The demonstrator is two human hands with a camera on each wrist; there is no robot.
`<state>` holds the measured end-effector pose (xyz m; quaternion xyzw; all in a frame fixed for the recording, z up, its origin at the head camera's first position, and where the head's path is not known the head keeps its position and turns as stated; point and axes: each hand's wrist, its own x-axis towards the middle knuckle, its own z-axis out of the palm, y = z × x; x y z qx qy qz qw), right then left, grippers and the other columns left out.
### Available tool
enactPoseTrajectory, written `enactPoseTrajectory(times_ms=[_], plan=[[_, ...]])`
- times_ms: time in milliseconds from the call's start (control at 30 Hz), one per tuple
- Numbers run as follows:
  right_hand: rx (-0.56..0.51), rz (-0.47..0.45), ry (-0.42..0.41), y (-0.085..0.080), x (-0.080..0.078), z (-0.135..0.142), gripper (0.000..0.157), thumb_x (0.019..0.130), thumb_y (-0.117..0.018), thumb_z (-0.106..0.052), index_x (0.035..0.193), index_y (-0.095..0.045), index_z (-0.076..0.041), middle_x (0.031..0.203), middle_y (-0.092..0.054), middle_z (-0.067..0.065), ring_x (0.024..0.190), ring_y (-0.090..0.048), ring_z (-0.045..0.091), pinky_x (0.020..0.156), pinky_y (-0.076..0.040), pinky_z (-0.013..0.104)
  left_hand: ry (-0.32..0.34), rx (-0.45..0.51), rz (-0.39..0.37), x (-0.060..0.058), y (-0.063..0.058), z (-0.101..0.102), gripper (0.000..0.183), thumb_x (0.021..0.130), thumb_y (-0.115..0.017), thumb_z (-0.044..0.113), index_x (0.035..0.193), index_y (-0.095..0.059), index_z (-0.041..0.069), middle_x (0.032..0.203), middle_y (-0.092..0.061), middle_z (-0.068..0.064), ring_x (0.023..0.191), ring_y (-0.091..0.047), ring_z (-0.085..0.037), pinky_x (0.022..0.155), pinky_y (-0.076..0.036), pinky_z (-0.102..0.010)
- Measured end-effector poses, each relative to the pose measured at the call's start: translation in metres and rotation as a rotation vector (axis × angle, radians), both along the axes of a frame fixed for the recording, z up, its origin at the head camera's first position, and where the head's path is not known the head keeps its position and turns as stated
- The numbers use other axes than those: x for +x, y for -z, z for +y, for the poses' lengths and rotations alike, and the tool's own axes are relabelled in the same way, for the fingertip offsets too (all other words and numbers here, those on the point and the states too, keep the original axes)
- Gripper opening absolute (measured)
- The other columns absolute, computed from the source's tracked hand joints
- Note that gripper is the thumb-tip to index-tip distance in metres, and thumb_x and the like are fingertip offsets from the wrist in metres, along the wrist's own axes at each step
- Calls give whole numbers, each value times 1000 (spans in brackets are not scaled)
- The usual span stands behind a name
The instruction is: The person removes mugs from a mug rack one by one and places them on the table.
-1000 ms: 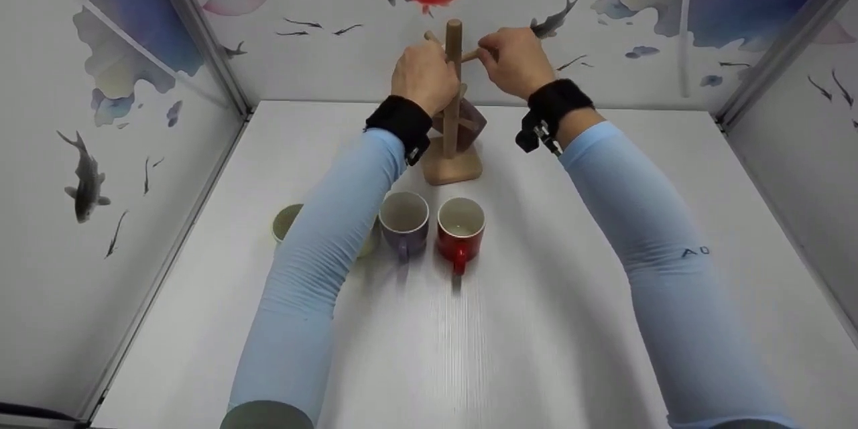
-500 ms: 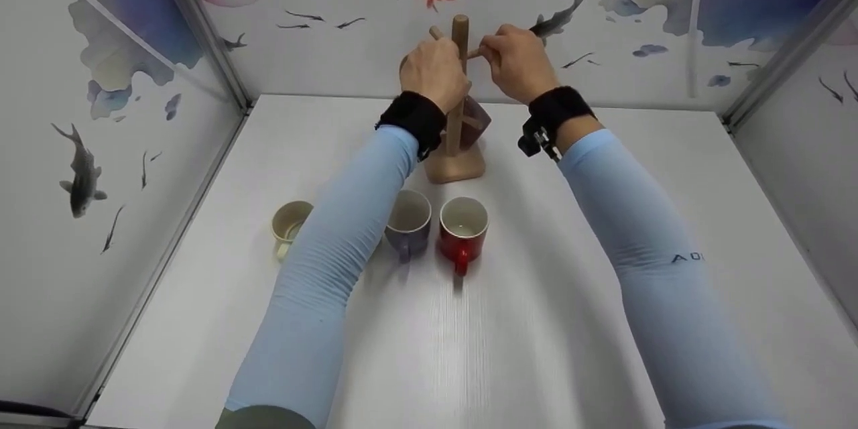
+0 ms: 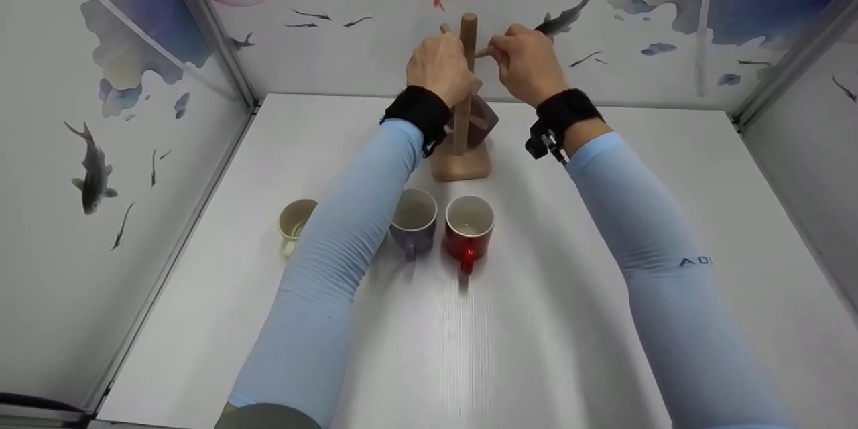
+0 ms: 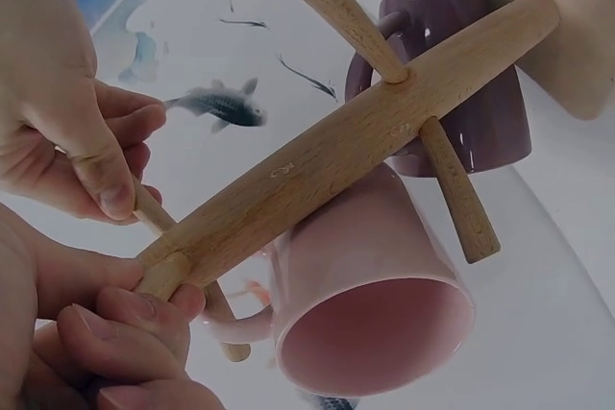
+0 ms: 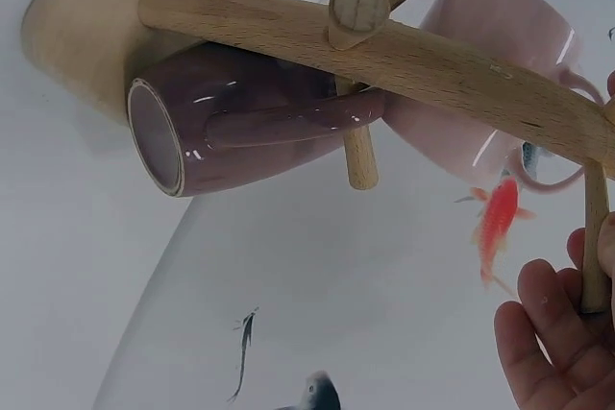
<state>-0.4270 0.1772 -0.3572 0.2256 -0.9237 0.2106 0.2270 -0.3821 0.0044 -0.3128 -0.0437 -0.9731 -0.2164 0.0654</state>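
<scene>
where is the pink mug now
Lower centre in the left wrist view, the pink mug hangs from the wooden rack, beside the dark purple mug.

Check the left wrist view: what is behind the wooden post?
A dark purple mug shows on both sides of the wooden post, and a pink mug along one edge. Their parts directly behind the post are covered.

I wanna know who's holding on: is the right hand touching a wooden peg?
Touching: the left wrist view shows the right hand pinching a wooden peg near its outer end.
</scene>
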Motion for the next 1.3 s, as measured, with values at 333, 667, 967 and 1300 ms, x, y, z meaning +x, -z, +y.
enactPoseTrajectory(times_ms=[333, 667, 967, 1300], plan=[[6, 11, 25, 2, 6, 1, 31, 118, -56, -16, 116, -79, 5, 103, -70, 29, 100, -69, 51, 91, -57, 60, -6, 40, -33, -4, -3, -4, 42, 105, -77, 29, 143, -70, 11, 138, -79, -5, 120, -77, -20, 103, -65, -33], [28, 22, 18, 4, 11, 3, 32, 117, -57, -17, 109, -80, 5, 94, -70, 29, 91, -69, 50, 82, -54, 56, -11, 74, -54, -13, -3, -8, 22, 106, -74, 31, 120, -79, 15, 109, -74, 2, 102, -68, -17, 89, -58, -30], [38, 69, -9, -1, 18, 3, 34, 115, -59, -15, 100, -79, 8, 87, -68, 30, 84, -67, 51, 78, -51, 57, 19, 152, -50, -21, -5, -16, 34, 103, -78, 44, 88, -67, 15, 83, -53, 4, 94, -57, -18, 82, -49, -31], [41, 76, 12, -2, 23, 2, 35, 111, -62, -17, 92, -76, 8, 83, -68, 30, 87, -68, 54, 85, -53, 66, 29, 150, -47, -28, -4, -18, 22, 104, -71, 32, 103, -77, 10, 89, -58, 1, 92, -56, -17, 80, -50, -30]])
